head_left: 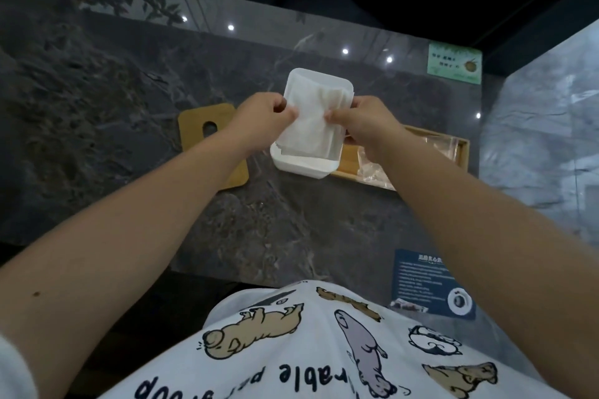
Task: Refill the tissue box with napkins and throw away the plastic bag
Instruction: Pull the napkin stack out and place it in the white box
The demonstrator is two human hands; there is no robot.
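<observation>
The stack of white paper napkins (311,120) sits half inside the white rectangular plastic tissue box (303,168) on the dark marble table (129,91). I'd press both edges down evenly. My left hand (262,113) and right hand (359,120) pinch the stack's sides, arms outstretched.

- Shirt (311,350): white, printed with cartoon animals in tan, grey-purple and black-and-white, plus black lettering.
- Forearms bare; white sleeve edge (13,366) at lower left.
</observation>
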